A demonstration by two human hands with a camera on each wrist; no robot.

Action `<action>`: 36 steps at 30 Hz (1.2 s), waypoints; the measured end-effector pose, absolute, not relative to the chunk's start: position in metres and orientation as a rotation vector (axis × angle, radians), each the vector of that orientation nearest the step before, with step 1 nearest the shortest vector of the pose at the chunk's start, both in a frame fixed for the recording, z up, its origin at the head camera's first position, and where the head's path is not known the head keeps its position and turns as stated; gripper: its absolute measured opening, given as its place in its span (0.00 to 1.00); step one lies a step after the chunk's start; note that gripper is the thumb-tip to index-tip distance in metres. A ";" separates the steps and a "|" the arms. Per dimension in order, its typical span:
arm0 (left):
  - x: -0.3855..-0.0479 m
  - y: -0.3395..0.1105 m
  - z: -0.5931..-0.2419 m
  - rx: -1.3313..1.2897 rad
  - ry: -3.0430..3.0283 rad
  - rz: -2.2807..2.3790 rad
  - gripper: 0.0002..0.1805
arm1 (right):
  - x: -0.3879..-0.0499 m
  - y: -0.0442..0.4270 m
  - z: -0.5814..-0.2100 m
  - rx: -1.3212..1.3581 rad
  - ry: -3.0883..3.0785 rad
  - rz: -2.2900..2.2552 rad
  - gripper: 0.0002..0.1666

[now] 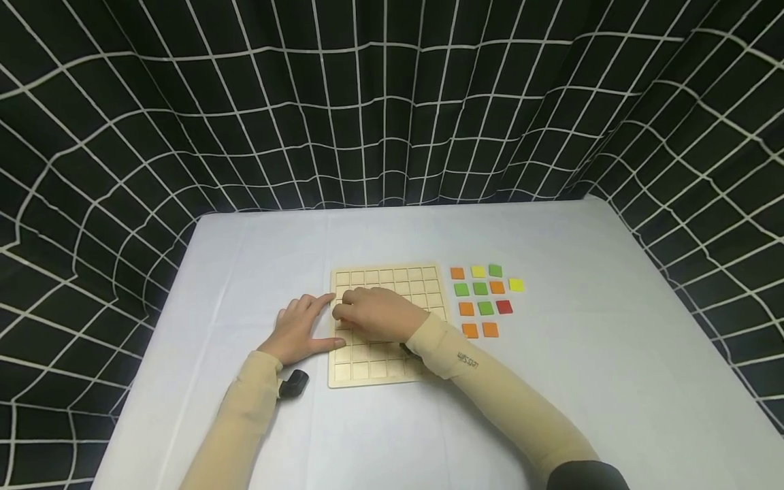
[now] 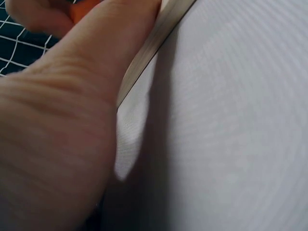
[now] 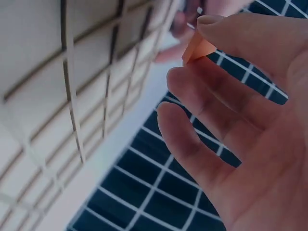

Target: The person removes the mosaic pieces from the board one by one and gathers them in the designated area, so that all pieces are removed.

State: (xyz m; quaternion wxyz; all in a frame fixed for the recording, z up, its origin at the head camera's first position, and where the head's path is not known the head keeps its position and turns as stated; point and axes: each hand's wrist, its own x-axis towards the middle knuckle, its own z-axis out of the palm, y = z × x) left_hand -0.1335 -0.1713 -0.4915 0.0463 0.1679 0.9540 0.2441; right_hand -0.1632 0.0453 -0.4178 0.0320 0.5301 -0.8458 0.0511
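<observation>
A square wooden board (image 1: 419, 275) with a grid of shallow cells lies on the white table. My right hand (image 1: 382, 314) is over its left part and pinches an orange square tile (image 3: 198, 48) between thumb and fingers. In the right wrist view the tile stands on edge, near the gridded surface. My left hand (image 1: 297, 333) is spread at the board's left side, with thumb and index finger reaching its edge. The left wrist view shows the thumb (image 2: 106, 43) against the board's wooden rim (image 2: 149, 53).
Right of the board lie loose square tiles in rough rows: several orange (image 1: 466, 309), several green (image 1: 480, 288), two yellow (image 1: 516, 285) and one red (image 1: 504, 307). A dark curtain with white grid lines (image 1: 392, 122) surrounds the white table (image 1: 569, 381).
</observation>
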 end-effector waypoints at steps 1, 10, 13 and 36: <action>-0.133 -0.171 -0.492 0.509 2.910 0.740 0.53 | -0.162 0.049 -0.416 1.617 -2.612 0.168 0.07; -0.128 -0.167 -0.488 0.477 2.885 0.733 0.55 | -0.148 0.110 -0.408 1.484 -2.647 0.227 0.07; -0.127 -0.168 -0.490 0.474 2.891 0.716 0.55 | -0.145 0.135 -0.410 1.429 -2.675 0.258 0.06; -0.131 -0.168 -0.485 0.463 2.880 0.733 0.55 | -0.115 0.264 -0.434 0.661 -3.214 0.310 0.09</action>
